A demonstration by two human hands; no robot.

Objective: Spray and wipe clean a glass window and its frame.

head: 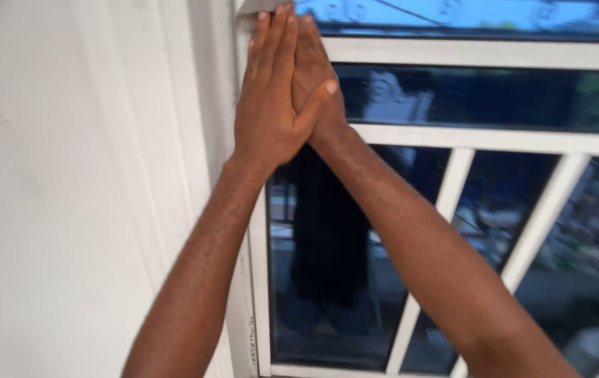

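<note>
Head view. Window frame (481,54) white, filling the right side, with dark panes (327,280) between its bars.

Left hand (269,98) flat, fingers straight and close together, pointing up along the frame's left upright, palm turned toward the frame. Thumb spread to the right, lying across the back of the other hand. Nothing gripped.

Right hand (317,73) under the left hand, mostly hidden by it, also flat and open, fingers reaching up to the frame's top left corner. Back of this hand toward the camera, pressed on the frame where a cross rail meets the left upright. Whether anything lies beneath its palm: cannot tell.

Both sets of fingertips at a pale strip (257,5) at the frame's upper left corner, at the very top edge of the picture; too little of it shown to say what it is.

Forearms crossed in front of the frame, left one rising from the bottom over the left upright, right one coming in from the lower right across the panes.

White slanted bars (439,231) behind the glass, below the frame's middle rail. Wall (54,210) plain white, left of the frame. Blue band (467,14) showing through the glass above the frame's top rail, blurred.
</note>
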